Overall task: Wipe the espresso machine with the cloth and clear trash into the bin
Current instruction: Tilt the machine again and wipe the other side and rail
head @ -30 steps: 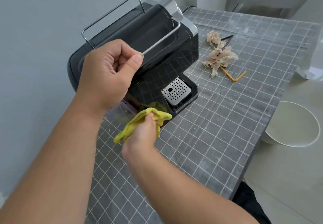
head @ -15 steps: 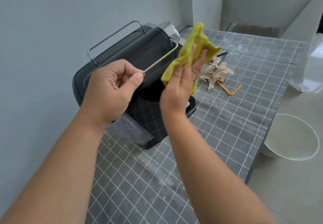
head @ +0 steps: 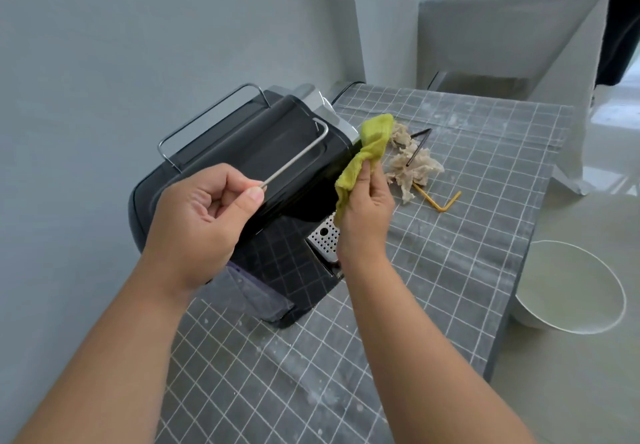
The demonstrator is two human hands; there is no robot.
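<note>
Left hand: fingers curled shut, thumb and forefinger pinching the near end of the thin wire rail that runs along the top of the espresso machine.
Right hand: closed on the yellow-green cloth, thumb over the fabric and fingers behind it, palm turned toward the machine.
Cloth: bunched, its upper end standing above the fingertips and pressed against the machine's front upper edge; a lower tail hangs down past the heel of the hand.
Espresso machine: glossy black body, standing on the table against the wall, its front facing right; a second wire rail runs along the far side of its top, and a silver band shows at the front top corner.
Drip tray: perforated metal grate at the base of the front, partly hidden behind the right wrist.
Trash: crumpled brownish tissue on the table just beyond the cloth, a thin black stick lying over it, and a bent yellow straw just beside it on the near side.
Table: covered by a grey sheet with a white grid, dusty in places.
Bin: round, white, open-topped, on the floor just off the table's right edge, well apart from the trash.
</note>
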